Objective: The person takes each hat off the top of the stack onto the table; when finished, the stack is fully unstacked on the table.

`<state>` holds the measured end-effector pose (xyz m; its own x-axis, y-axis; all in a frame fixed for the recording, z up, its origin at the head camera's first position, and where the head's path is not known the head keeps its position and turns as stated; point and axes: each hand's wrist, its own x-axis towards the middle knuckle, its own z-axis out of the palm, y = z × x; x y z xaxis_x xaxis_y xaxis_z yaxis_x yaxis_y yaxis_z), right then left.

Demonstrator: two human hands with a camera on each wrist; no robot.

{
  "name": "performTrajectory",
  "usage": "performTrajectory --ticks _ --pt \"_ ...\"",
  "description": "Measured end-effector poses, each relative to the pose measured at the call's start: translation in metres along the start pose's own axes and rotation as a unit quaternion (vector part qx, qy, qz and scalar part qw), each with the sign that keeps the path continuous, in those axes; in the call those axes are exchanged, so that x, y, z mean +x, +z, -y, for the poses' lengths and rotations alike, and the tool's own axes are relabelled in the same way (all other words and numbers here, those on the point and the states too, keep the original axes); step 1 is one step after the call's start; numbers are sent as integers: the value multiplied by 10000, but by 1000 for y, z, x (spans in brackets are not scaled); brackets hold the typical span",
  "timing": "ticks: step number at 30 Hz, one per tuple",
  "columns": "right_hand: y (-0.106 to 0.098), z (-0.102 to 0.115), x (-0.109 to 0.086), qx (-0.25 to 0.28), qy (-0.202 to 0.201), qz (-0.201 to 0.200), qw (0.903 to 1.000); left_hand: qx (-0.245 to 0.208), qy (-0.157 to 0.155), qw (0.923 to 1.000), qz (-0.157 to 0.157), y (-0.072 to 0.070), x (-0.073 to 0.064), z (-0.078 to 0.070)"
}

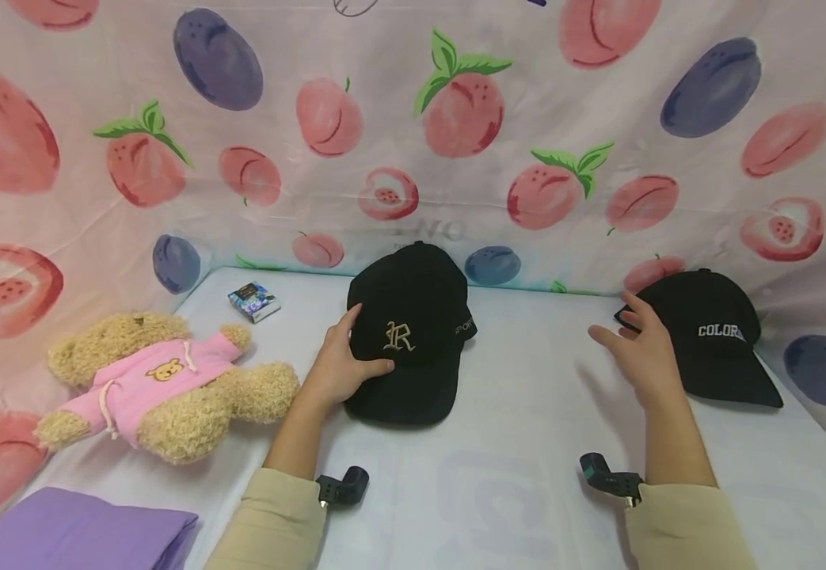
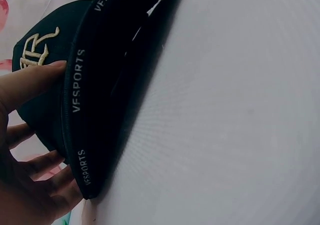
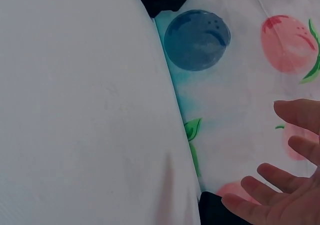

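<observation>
Through the head view I recorded two black caps on a white tabletop (image 1: 527,419). The left hand (image 1: 341,360) was grasping the gold-emblem cap (image 1: 416,317) by its side; I noted the thumb pressed on the front of the crown and the fingers behind. That cap sat near the middle of the tabletop, brim toward the wearer. In the left wrist view I read "VFSPORTS" along its lower edge.

The right hand (image 1: 642,352) held nothing, fingers spread, at the near side of the COLOR cap (image 1: 712,348); I could not tell whether any fingertip touched it. That cap stood at the right, near the back edge.

Left of the left hand I logged a teddy bear (image 1: 163,388) in a pink top, lying down, with a small box (image 1: 253,302) behind it and a folded purple cloth (image 1: 92,532) at the near left corner. A fruit-print sheet (image 1: 384,47) hung behind.
</observation>
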<state>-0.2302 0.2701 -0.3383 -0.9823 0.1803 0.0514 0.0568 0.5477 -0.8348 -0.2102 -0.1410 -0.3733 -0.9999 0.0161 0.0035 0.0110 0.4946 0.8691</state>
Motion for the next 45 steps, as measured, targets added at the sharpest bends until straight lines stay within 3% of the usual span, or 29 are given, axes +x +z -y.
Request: performTrajectory --ticks 16,45 --pt "20 13 -8 106 -245 237 9994 11 -63 10000 21 0 0 -2" --pt "50 36 -19 438 -121 903 9949 39 -60 10000 67 -1 -1 0"
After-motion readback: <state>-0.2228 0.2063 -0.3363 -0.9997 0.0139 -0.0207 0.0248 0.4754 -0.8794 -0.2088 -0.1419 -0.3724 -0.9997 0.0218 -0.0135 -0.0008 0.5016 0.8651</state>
